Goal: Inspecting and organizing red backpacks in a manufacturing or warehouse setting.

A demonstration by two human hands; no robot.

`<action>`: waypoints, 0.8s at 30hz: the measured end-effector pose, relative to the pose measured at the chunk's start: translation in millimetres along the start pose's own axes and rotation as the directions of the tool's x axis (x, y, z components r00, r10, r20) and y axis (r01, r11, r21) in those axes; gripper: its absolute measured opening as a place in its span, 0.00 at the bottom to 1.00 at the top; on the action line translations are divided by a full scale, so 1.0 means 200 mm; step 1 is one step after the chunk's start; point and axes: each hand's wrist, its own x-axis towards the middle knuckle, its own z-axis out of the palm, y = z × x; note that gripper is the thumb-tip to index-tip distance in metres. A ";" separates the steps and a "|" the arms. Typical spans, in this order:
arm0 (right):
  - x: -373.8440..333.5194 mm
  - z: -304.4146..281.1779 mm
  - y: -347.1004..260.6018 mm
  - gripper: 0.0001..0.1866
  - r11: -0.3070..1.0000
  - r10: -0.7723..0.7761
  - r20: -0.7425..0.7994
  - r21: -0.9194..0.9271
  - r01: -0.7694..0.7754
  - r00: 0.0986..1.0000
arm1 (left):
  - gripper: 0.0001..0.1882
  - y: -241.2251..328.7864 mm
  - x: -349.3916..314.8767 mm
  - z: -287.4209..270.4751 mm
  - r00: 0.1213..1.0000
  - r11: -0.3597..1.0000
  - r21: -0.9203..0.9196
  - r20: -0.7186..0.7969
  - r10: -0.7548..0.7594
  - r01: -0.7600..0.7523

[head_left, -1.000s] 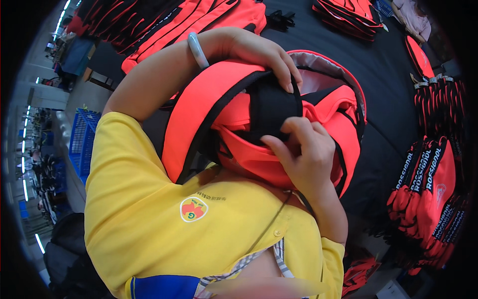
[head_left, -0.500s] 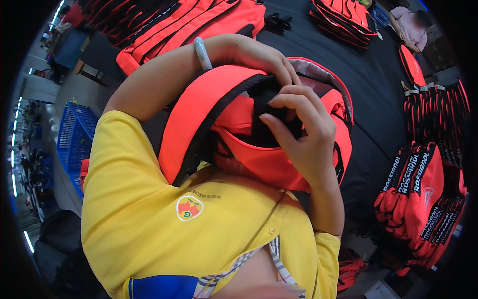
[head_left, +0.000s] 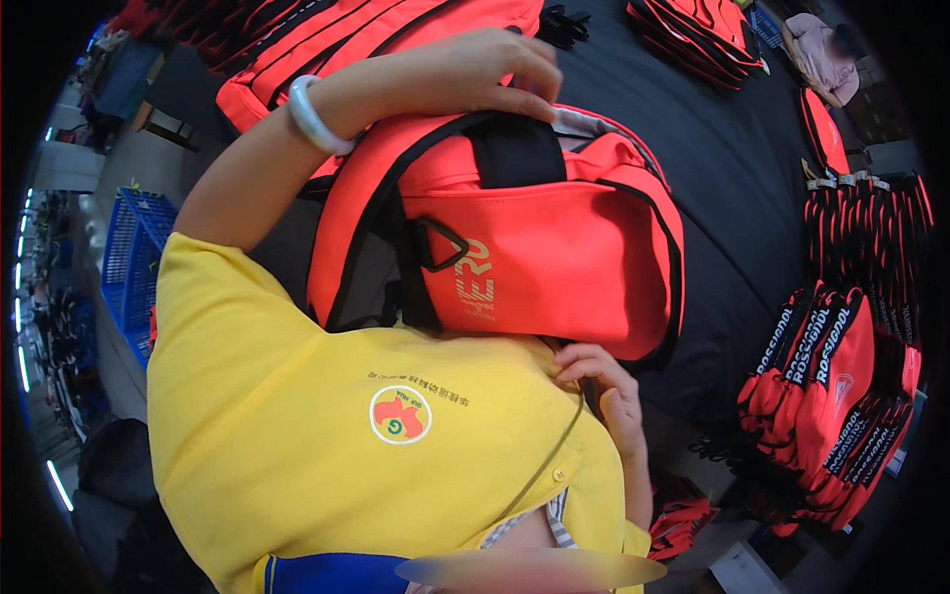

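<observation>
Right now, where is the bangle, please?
The bangle is in the head view's upper left, around the left wrist, near the bag against the chest.

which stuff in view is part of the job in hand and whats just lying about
Job in hand:
- red-and-black bag
- left grip, at the bag's far edge
- right grip, near its lower edge

Apparently just lying about:
- red bags piled beyond it
- lettered red pieces at right
- blue crate
</observation>
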 end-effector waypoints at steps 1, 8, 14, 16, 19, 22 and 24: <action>-0.09 -0.03 0.09 0.32 0.994 0.109 -0.059 0.014 -0.108 0.992 | 0.12 -0.01 -0.02 0.00 0.976 0.975 -0.093 0.113 -0.189 0.199; -0.44 -0.09 0.67 0.23 0.722 0.403 -0.569 -0.285 -0.631 0.717 | 0.10 -0.01 -0.24 -0.05 0.853 0.861 -0.201 0.357 -0.380 0.468; -0.48 -0.03 0.79 0.21 0.440 0.785 -0.495 0.021 -0.898 0.373 | 0.25 -0.13 -0.39 0.05 0.745 0.739 -0.127 0.229 -0.627 0.661; -0.49 0.01 0.71 0.21 0.460 0.849 -0.374 0.179 -0.870 0.372 | 0.25 -0.12 -0.40 0.04 0.729 0.714 -0.173 0.276 -0.626 0.678; -0.82 -0.27 0.75 0.16 0.587 0.743 -0.437 0.061 -0.807 0.508 | 0.27 -0.08 -0.40 -0.03 0.727 0.651 -0.326 0.362 -0.584 0.685; -0.64 -0.37 0.25 0.15 0.759 0.371 -0.731 -0.116 -0.641 0.572 | 0.28 -0.01 -0.42 0.00 0.783 0.620 -0.480 0.347 -0.515 0.621; -0.48 -0.36 0.01 0.13 0.847 0.054 -0.774 -0.299 -0.439 0.631 | 0.28 0.07 -0.40 0.01 0.877 0.636 -0.611 0.246 -0.413 0.471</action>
